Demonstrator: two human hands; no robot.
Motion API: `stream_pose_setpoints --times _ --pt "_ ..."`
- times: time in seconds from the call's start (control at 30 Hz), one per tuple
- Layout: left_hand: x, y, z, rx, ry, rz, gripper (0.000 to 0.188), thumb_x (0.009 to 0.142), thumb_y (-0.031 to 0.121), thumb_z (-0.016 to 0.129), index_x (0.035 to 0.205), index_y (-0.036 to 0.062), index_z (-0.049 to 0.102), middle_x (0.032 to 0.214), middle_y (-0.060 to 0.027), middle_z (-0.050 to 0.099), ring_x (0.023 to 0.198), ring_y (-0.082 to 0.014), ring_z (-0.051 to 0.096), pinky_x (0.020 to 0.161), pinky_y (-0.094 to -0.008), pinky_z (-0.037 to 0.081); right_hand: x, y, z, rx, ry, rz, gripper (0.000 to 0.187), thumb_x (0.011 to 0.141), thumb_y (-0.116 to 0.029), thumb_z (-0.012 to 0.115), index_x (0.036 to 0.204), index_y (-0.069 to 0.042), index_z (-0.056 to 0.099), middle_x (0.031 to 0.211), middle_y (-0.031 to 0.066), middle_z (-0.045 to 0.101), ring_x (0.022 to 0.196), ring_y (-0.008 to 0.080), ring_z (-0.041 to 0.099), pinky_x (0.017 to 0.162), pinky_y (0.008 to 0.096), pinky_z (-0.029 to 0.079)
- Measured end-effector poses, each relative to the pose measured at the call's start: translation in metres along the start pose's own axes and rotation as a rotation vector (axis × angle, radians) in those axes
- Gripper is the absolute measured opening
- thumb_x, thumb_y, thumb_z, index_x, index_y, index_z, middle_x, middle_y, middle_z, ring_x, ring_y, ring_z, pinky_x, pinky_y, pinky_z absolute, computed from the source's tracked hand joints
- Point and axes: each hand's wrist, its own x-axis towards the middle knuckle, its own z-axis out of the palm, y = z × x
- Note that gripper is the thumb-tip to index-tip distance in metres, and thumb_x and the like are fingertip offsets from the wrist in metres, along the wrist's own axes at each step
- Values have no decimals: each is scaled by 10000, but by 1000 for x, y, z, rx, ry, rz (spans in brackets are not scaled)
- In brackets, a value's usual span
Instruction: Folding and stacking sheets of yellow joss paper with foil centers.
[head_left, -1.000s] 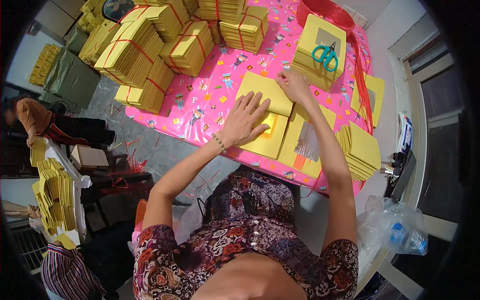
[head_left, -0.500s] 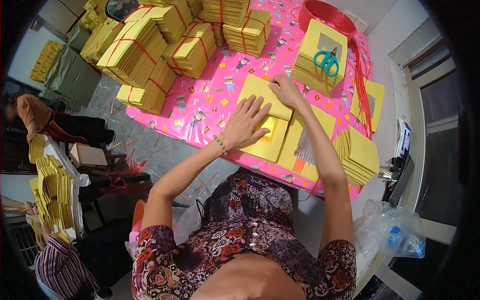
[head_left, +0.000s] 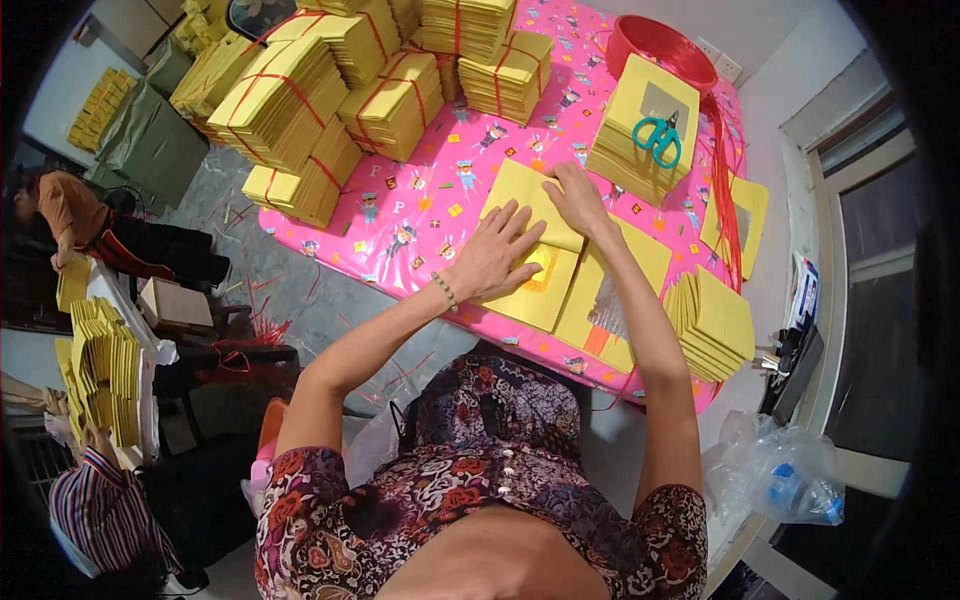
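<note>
A yellow paper sheet (head_left: 522,180), apparently folded, lies before me over another yellow piece with a golden printed patch (head_left: 538,278). My left hand (head_left: 495,252) rests flat on it, fingers spread, a beaded bracelet on the wrist. At the sheet's upper right edge is my right hand (head_left: 580,200), its fingers bent together against the paper; the fingertips are partly hidden. Under my right forearm lies a yellow sheet with a silvery panel (head_left: 607,300) and an orange strip. To its right sits a fanned stack of folded yellow paper (head_left: 712,325).
Teal-handled scissors (head_left: 657,142) lie on a tall yellow paper stack (head_left: 625,165). Behind it stands a red basin (head_left: 660,50), with red strings (head_left: 722,180) hanging nearby. Bundles tied in red (head_left: 275,105) fill the table's far left. Two people (head_left: 75,215) handle yellow paper at another table.
My hands stay in nearly the same places on the sheet. The view has shifted slightly. At the left, the person in the striped top has moved a little.
</note>
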Motion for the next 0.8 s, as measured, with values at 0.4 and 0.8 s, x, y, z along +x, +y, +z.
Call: stream_pose_setpoints --times 0.4,0.8 --pt "-6 2 1 -24 9 -8 588 955 370 477 1431 35 397 1439 -262 393 1373 -457 310 1139 -534 253 -117 -57 -9 -213 -181 -131 749 972 -441 483 1478 61 250 1557 239 225 1467 371 161 1193 493 123" --pt "-11 -27 -3 -159 -70 37 679 961 437 466 1495 50 306 1537 -252 269 1447 -411 201 1199 -463 157 -121 -54 -10 -174 -196 -167 865 928 -569 491 1526 -23 188 1591 221 123 1484 377 67 1197 499 93"
